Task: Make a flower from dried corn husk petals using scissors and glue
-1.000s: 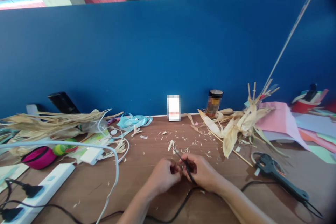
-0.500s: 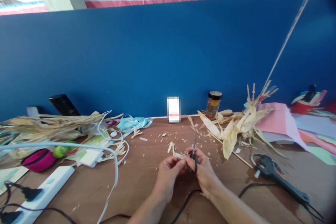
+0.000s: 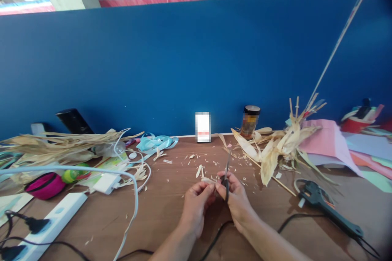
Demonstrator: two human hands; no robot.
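Observation:
My left hand [image 3: 196, 204] is closed in a pinch on a small pale strip of dried husk [image 3: 207, 180], held just above the brown table [image 3: 165, 208]. My right hand [image 3: 236, 197] is wrapped round the black handles of a small pair of scissors [image 3: 226, 173]. The blades point up and away, right next to the husk strip. Both hands meet at the table's near middle.
Husk scraps litter the table. A heap of dried husks and sticks [image 3: 275, 147] lies right of the hands, a black glue gun [image 3: 324, 206] with its cable further right. Long dried leaves [image 3: 61, 144], cables, a white power strip [image 3: 52, 222] and a pink pouch [image 3: 45, 185] fill the left. A blue partition [image 3: 183, 61] stands behind.
The scissors swung from pointing left and away to pointing straight up. Both hands moved slightly away from me and to the right, and the husk strip came into view.

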